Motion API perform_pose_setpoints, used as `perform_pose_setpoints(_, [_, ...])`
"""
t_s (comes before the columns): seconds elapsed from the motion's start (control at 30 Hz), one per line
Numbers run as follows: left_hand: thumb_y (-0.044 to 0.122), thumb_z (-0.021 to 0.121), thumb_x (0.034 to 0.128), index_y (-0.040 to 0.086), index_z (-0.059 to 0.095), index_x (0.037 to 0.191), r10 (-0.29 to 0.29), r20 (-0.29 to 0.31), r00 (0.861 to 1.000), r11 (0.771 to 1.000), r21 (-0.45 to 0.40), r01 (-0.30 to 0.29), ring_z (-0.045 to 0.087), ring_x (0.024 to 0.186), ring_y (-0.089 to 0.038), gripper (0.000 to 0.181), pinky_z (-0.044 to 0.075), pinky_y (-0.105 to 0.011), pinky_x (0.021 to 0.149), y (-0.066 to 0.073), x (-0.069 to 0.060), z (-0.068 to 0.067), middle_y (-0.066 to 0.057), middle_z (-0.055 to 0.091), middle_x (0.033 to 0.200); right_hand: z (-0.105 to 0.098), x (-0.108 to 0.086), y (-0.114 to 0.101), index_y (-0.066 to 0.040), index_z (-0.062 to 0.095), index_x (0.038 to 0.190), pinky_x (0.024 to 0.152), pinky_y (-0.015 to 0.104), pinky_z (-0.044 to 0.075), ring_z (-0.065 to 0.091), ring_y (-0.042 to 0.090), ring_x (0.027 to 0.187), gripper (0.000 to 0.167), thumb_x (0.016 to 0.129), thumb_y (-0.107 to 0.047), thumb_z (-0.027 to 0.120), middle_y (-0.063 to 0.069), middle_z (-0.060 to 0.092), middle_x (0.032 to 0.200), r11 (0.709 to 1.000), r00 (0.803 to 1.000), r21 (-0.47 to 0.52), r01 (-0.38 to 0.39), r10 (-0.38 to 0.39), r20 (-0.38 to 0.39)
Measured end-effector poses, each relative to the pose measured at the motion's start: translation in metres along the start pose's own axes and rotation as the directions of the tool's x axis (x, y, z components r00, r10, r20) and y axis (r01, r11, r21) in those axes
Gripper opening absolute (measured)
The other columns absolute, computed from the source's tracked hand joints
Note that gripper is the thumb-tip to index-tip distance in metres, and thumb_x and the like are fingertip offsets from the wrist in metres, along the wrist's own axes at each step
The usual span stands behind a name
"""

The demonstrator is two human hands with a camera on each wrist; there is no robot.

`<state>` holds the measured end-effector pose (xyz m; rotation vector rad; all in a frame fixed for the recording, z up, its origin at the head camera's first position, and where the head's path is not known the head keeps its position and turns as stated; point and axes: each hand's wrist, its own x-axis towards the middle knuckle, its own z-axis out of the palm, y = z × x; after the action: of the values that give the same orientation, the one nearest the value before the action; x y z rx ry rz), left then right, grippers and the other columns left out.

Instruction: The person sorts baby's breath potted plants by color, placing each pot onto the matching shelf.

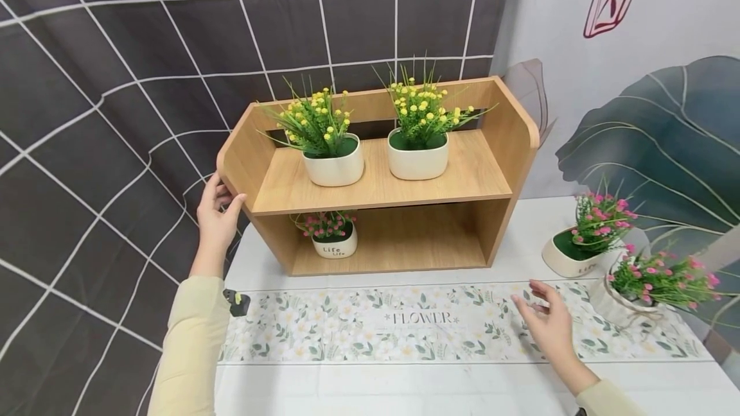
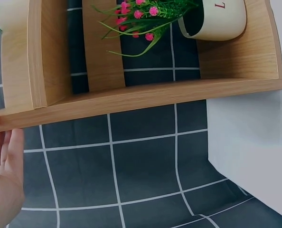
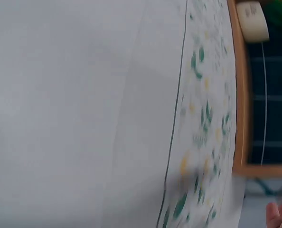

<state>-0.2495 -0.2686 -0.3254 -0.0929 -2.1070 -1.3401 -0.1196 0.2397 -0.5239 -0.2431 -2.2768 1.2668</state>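
My left hand holds the front edge of the left side panel of a two-tier wooden shelf, with the thumb on the inner side and the fingers on the outer side. In the left wrist view, part of that hand is seen at the panel's edge. On the upper board stand two white pots of yellow flowers, a left pot and a right pot. A pot of pink flowers sits at the lower left. My right hand, fingers loosely bent, hovers empty above the table's right side.
Two more potted pink-flower plants, an oval pot and a ribbed pot tied with string, stand right of the shelf. A floral strip printed "FLOWER" crosses the white table. A dark grid-patterned cloth hangs behind and to the left.
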Motion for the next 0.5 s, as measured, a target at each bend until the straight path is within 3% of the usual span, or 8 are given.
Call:
perform_pose_setpoints(0.13, [-0.010,0.063,0.0837,-0.001,0.046,0.137,0.008,-0.020,1.000,1.000,0.001,-0.008,0.050,0.081,0.007,0.056,0.043,-0.006,0.069,-0.018,0.005,0.002,0.006,0.053,0.100,-0.018,0.001,0.011,0.009,0.056,0.119,0.075,0.000,0.035,0.040,-0.016,0.096,0.046,0.077,0.002,0.072,-0.004,0.054,0.108,0.999,0.996,-0.035,0.005,-0.008,-0.085])
perform_pose_setpoints(0.2, [-0.009,0.064,0.0832,0.000,0.046,0.137,0.017,-0.026,1.000,1.000,-0.003,-0.017,0.051,0.082,0.007,0.057,0.043,-0.006,0.071,-0.023,0.007,0.002,0.008,0.053,0.099,-0.027,0.001,0.014,0.009,0.056,0.119,0.075,-0.001,0.034,0.039,-0.017,0.096,0.046,0.076,0.002,0.072,-0.006,0.052,0.108,0.999,0.994,-0.051,-0.005,-0.001,-0.114])
perform_pose_setpoints(0.5, [-0.005,0.065,0.0838,0.005,0.047,0.138,0.014,-0.029,0.999,1.000,-0.004,-0.014,0.052,0.082,0.006,0.058,0.043,-0.006,0.069,-0.027,0.007,0.002,0.016,0.050,0.095,-0.054,0.004,0.027,0.010,0.054,0.122,0.074,-0.004,0.031,0.036,-0.020,0.093,0.046,0.081,-0.005,0.069,-0.034,0.037,0.101,0.992,0.976,-0.074,-0.099,0.082,-0.200])
